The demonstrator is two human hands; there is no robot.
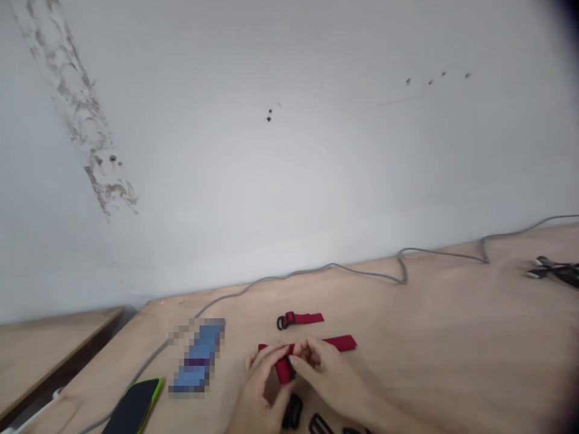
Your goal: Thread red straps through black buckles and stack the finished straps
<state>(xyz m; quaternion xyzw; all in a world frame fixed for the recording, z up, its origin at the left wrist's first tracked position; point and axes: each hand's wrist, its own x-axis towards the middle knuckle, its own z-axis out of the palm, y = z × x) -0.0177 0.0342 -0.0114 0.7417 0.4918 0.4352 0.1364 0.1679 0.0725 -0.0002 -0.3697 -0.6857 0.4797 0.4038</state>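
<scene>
Item: red strap (283, 371), held just above the bench (434, 337) or on it, which cannot be told; a short folded length shows between the two hands.
Item: black buckle (291, 367), on the red strap at its 3 o'clock edge.
Left hand (260, 386): enters from 6 o'clock; grip clamped on the red strap, fingers over its top, thumb below.
Right hand (328, 371): enters from 5 o'clock; grip together on the black buckle, thumb against it.
Item: red strip (341, 343), passing behind the hands, one end at 2 o'clock of them; whether it joins the held strap cannot be told.
Item: small red strap with black fittings (303, 319), lying at 12 o'clock of the hands.
Items: loose black buckles (294, 411), between and below the hands at 6 o'clock, some cut by the frame edge.
Item: blue object (199, 355), pixelated, 10 o'clock of the left hand.
Item: phone (133, 407), green-edged, 9 o'clock.
Item: grey cable (332, 265), along the foot of the wall (289, 181).
Item: black cables (558, 271), 2 o'clock, well apart.
</scene>
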